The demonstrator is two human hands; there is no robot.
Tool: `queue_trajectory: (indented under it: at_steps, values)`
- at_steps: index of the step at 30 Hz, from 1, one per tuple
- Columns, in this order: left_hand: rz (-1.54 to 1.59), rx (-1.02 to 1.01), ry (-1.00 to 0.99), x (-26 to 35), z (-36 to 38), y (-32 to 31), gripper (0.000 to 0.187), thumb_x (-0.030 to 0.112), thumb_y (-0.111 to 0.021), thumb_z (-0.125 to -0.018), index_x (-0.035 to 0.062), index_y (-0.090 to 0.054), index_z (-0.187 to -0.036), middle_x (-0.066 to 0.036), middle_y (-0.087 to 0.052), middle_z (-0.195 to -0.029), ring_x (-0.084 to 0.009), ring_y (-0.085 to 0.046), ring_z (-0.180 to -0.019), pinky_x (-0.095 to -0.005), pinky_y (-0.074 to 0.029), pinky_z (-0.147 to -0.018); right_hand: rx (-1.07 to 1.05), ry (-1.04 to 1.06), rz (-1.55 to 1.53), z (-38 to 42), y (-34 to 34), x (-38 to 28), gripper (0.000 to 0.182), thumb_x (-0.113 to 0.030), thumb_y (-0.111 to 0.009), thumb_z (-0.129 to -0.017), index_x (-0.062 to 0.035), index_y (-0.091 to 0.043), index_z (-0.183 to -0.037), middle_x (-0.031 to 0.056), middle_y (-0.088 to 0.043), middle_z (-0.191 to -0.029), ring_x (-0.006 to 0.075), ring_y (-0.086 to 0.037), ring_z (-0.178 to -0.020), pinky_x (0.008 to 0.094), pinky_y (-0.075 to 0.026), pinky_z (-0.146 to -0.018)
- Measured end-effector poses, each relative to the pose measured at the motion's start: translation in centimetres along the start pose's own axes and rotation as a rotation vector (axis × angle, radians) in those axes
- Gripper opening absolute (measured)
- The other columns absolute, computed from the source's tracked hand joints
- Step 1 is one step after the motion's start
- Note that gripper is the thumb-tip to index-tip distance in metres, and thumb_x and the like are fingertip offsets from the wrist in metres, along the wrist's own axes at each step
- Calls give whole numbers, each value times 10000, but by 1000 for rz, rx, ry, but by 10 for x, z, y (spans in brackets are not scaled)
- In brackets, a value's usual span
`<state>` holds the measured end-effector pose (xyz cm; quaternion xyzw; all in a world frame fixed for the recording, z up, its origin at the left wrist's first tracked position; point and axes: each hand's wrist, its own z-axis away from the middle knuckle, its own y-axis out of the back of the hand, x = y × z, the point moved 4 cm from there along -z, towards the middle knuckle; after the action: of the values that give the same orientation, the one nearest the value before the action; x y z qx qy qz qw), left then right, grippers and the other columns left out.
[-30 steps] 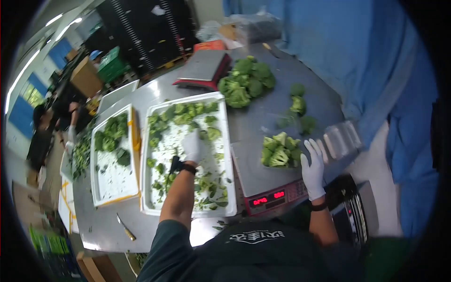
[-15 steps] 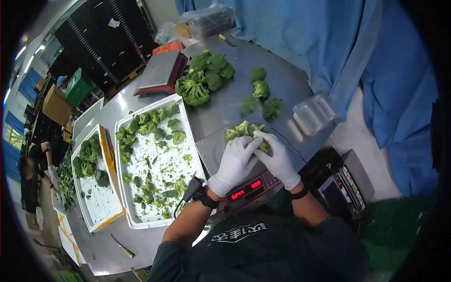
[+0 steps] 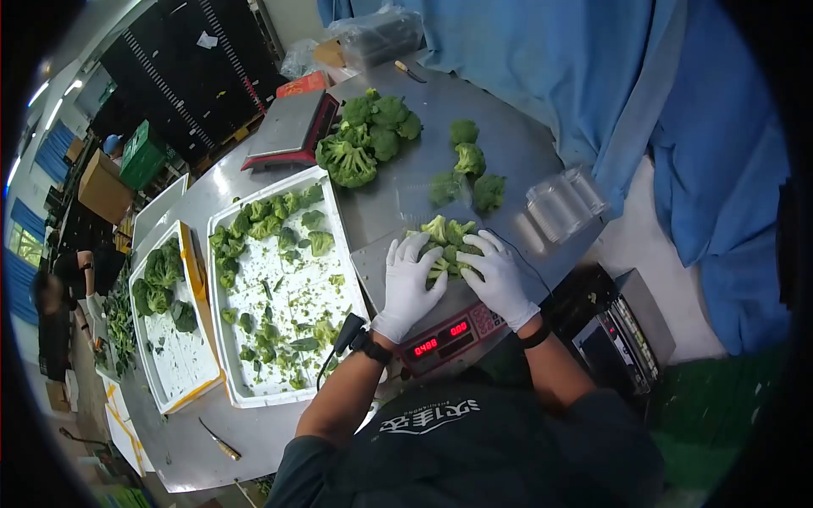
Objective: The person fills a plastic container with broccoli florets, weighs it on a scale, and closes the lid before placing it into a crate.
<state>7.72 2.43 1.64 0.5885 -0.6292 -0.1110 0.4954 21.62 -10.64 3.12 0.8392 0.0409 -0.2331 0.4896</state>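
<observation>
Broccoli florets [image 3: 445, 230] sit bunched on the red weighing scale [image 3: 440, 349], in what looks like a clear plastic box with its lid [image 3: 417, 200] raised at the far side. My left hand [image 3: 408, 288], in a white glove, lies along the left of the florets with fingers spread. From the right, my gloved right hand [image 3: 500, 278] rests its parted fingertips against them. Neither hand is wrapped round a piece. The scale's lit red display reads about 0.488. Just beyond the box stand several loose broccoli pieces [image 3: 471, 159].
Left lies a white tray [image 3: 370, 298] of florets and scraps, then another tray [image 3: 188, 372] with broccoli. Broccoli heads [image 3: 373, 140] are piled by a second scale [image 3: 288, 127]. Clear boxes [image 3: 566, 203] stand right. Knives [image 3: 222, 440] lie on the table; a co-worker [image 3: 72, 279] is far left.
My hands have parted from their closed position over the florets and spread to either side. The scale display has gone from about 0.244 to about 0.488.
</observation>
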Motion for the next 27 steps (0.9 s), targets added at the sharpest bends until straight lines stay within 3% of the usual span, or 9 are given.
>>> queue_trajectory:
  at_steps: [6,8,9,14,18,21,24,26,27]
  values:
    - [-84,-20,-57,0,2,-1,463,273,-776,-836,120,-685,-1263,-171,-532,-1452,-398,-460,-1404,-611,-268,-1220,-4,68,-75,-2,4,7,218,-167,-747,-896,-106,-792,-1100,104,-664,-1330,336,-564,-1296,470,-457,-1062]
    - [30,81,-9,3,5,11,428,265,-771,-843,103,-692,-1231,-163,-558,-1403,-398,-480,-1377,-614,-285,-1207,229,-167,-342,1,20,15,207,-112,-746,-896,-91,-789,-1098,116,-690,-1256,340,-614,-1204,436,-493,-1007]
    - [27,80,2,2,9,10,428,265,-771,-843,103,-692,-1231,-163,-558,-1403,-398,-480,-1377,-614,-285,-1207,281,-174,-347,2,22,14,196,-75,-754,-879,-74,-783,-1073,104,-708,-1167,323,-642,-1119,418,-519,-957]
    - [-154,79,-194,11,23,5,247,196,-753,-841,77,-713,-1054,-159,-604,-1194,-371,-562,-1234,-606,-397,-1118,134,124,-19,2,-1,-15,147,-72,-754,-845,-41,-752,-988,86,-690,-1113,329,-606,-1128,444,-514,-948]
    - [-245,-39,-204,15,20,3,234,219,-700,-892,61,-709,-1064,-164,-621,-1176,-368,-559,-1247,-627,-385,-1123,107,134,12,-3,-10,-21,112,-61,-738,-856,-12,-720,-954,97,-685,-1109,329,-598,-1144,448,-522,-938]
    - [-137,30,-223,5,22,22,222,154,-703,-890,59,-706,-1090,-162,-633,-1187,-384,-576,-1224,-583,-425,-1097,78,140,-47,-5,1,-21,137,-45,-738,-861,-22,-731,-996,107,-694,-1168,342,-627,-1136,431,-529,-956]
    - [10,253,-7,-44,23,59,290,22,-695,-874,39,-676,-1163,-177,-663,-1134,-403,-623,-1126,-480,-512,-965,95,-1,-257,-1,13,-11,166,-16,-716,-906,-22,-739,-1070,122,-697,-1241,345,-658,-1146,411,-523,-1006]
    - [-36,346,312,-107,27,70,354,34,-686,-909,47,-636,-1259,-189,-662,-1133,-403,-616,-1089,-487,-515,-930,253,-108,-272,8,26,-2,159,-2,-685,-942,-11,-735,-1093,133,-699,-1243,323,-659,-1171,398,-511,-1031]
    - [-156,339,362,-137,25,72,452,66,-705,-910,51,-586,-1345,-219,-637,-1203,-427,-604,-1122,-497,-515,-940,266,-112,-205,10,33,-4,159,3,-667,-959,-7,-734,-1103,142,-699,-1242,302,-661,-1179,388,-505,-1041]
